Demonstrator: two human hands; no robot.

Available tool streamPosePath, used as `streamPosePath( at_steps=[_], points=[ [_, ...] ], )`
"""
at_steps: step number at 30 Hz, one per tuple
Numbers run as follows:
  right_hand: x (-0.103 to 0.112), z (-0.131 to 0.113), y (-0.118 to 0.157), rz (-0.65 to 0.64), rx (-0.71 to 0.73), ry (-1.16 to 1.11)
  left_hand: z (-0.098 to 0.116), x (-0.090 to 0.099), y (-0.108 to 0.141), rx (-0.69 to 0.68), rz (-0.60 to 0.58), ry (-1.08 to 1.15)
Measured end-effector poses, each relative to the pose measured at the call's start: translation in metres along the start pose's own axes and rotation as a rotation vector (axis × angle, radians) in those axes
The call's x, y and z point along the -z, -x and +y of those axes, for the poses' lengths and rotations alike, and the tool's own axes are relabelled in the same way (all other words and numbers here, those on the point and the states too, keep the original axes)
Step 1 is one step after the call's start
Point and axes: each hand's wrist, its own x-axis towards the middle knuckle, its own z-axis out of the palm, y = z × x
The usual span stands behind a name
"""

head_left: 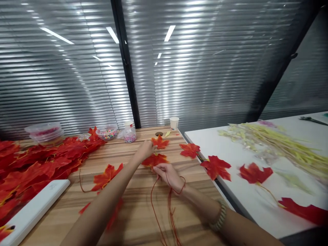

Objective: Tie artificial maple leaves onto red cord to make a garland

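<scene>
My left hand reaches over the wooden table with its fingers closed at the edge of an orange-red artificial maple leaf. Just below lies a second artificial leaf, partly covered by both hands. My right hand pinches a thin red cord beside this lower leaf. More of the cord loops round the right wrist and hangs toward the table's front edge. The exact spot gripped by the left fingertips is partly hidden.
Red leaves are heaped at the left behind a long white bar. Tubs of beads and a paper cup stand along the back. A leaf garland crosses to the white table, which holds yellow stems.
</scene>
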Motion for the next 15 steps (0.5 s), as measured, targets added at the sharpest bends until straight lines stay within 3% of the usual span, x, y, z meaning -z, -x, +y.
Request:
streamPosePath(
  at_steps=[4, 7, 10, 13, 14, 15],
  points=[
    [0.000, 0.000, -0.001, 0.019, -0.026, -0.016, 0.003, -0.022, -0.017, 0.092, 0.069, 0.084],
    [-0.001, 0.000, -0.002, 0.020, -0.026, -0.021, 0.001, -0.017, -0.022, 0.113, 0.185, 0.201],
    [-0.001, 0.000, -0.002, 0.026, -0.031, -0.034, 0.004, 0.016, -0.026, 0.129, 0.407, 0.326],
    [-0.001, -0.001, -0.001, 0.036, -0.043, -0.038, 0.014, 0.067, -0.016, 0.128, 0.672, 0.469],
    [-0.001, -0.001, 0.000, 0.040, -0.040, -0.035, 0.019, 0.083, -0.007, 0.096, 0.782, 0.721],
    [-0.001, -0.002, 0.000, 0.045, -0.036, -0.032, 0.023, 0.096, 0.004, 0.076, 0.767, 0.970]
  ],
)
